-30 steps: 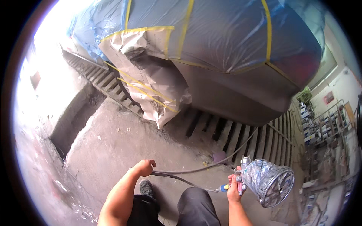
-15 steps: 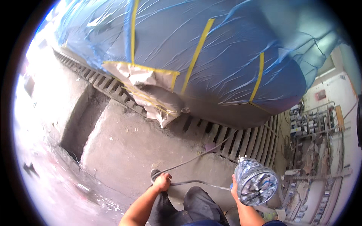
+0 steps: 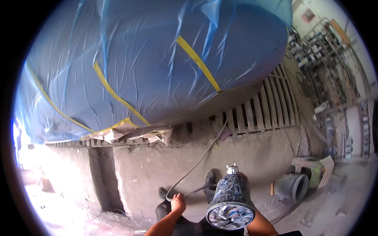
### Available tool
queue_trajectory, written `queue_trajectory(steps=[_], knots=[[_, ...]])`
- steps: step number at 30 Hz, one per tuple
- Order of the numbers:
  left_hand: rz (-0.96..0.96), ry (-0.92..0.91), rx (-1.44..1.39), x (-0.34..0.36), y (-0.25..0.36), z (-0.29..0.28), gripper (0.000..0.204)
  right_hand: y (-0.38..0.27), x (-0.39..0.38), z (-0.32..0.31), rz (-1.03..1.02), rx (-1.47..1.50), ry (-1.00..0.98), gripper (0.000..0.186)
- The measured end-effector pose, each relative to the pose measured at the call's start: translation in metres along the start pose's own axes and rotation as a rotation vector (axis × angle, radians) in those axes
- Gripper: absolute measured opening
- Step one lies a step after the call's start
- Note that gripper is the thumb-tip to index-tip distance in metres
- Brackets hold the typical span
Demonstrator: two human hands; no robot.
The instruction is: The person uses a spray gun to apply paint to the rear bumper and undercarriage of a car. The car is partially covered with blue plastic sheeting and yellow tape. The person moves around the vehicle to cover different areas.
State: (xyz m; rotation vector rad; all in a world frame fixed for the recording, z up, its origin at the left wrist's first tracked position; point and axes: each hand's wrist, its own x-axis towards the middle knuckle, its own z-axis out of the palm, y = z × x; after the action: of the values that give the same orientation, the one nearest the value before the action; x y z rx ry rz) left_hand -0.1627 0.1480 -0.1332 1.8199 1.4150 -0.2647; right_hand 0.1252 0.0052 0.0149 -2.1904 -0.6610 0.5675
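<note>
My left hand (image 3: 178, 203) is closed around a thin grey hose (image 3: 200, 161), low in front of my legs. From that fist the hose runs up to the floor grate, and another stretch leads right, toward a paint spray gun (image 3: 231, 192). The gun's large cup, stained and streaked dark and silver, has its round end turned toward me and its metal nozzle pointing away. My right hand holds the gun. Its fingers are mostly hidden behind the cup; the right forearm (image 3: 261, 224) shows beside it. Ahead stands a vehicle body (image 3: 149, 78) under blue plastic film.
Yellow tape (image 3: 199, 63) and masking paper (image 3: 112, 131) are on the body. A slatted floor grate (image 3: 271, 102) runs beneath it, and a trench (image 3: 105, 179) cuts the floor at left. A dark bucket (image 3: 293, 187) lies at right, below cluttered shelves (image 3: 319, 47).
My view has swung to the right, bringing the bucket into sight. The spray gun has come nearer the front of my body, its nozzle now straight ahead. Both hands keep their hold.
</note>
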Motion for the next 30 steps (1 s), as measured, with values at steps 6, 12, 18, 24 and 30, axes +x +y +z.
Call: queue_trajectory(steps=[6, 12, 18, 24, 30], knots=[[-0.038, -0.105, 0.096, 0.001, -0.106, -0.062, 0.022, -0.021, -0.054, 0.129, -0.178, -0.201, 0.004, 0.024], [0.182, -0.221, 0.049, -0.001, -0.298, -0.174, 0.025, -0.097, -0.100, 0.291, -0.074, -0.082, 0.027, 0.032], [0.046, -0.194, -0.083, -0.031, -0.382, -0.266, 0.021, -0.209, -0.130, 0.374, 0.176, 0.275, -0.029, 0.045], [0.002, -0.164, -0.217, -0.054, -0.396, -0.286, 0.021, -0.249, -0.158, 0.408, 0.040, 0.301, -0.096, 0.038], [-0.064, -0.097, -0.298, -0.075, -0.387, -0.312, 0.023, -0.301, -0.192, 0.416, -0.187, 0.266, -0.049, 0.031]])
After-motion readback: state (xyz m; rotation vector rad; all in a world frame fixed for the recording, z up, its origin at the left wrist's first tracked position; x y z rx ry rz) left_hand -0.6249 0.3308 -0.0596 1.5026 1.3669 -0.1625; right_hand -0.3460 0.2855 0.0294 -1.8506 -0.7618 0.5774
